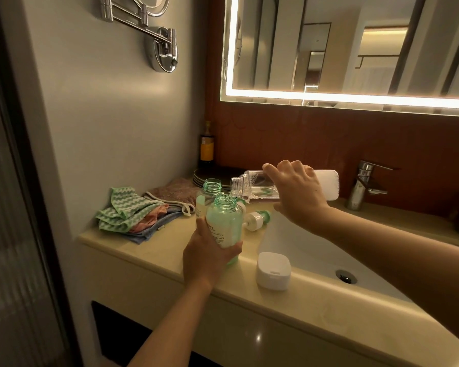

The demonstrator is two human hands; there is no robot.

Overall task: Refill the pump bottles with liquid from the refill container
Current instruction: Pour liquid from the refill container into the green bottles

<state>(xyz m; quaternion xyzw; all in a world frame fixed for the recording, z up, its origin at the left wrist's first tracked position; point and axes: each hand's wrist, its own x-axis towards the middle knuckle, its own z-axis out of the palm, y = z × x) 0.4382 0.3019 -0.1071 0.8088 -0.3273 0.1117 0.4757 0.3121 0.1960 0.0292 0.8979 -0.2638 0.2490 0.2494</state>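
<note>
The rigid, nearly drained and likely light refill container (252,185) lies tipped in the right hand (294,192) wrapped round its middle, its mouth just above the probably slick pump bottle (224,223) that the left hand (210,256) grips low, beneath the open neck.

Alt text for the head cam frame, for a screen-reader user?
The right hand tips a clear refill container, its mouth above the open neck of a green pump bottle that the left hand holds at a beige counter beside a white sink. A second open bottle stands behind; a pump head and folded cloths lie nearby.
</note>
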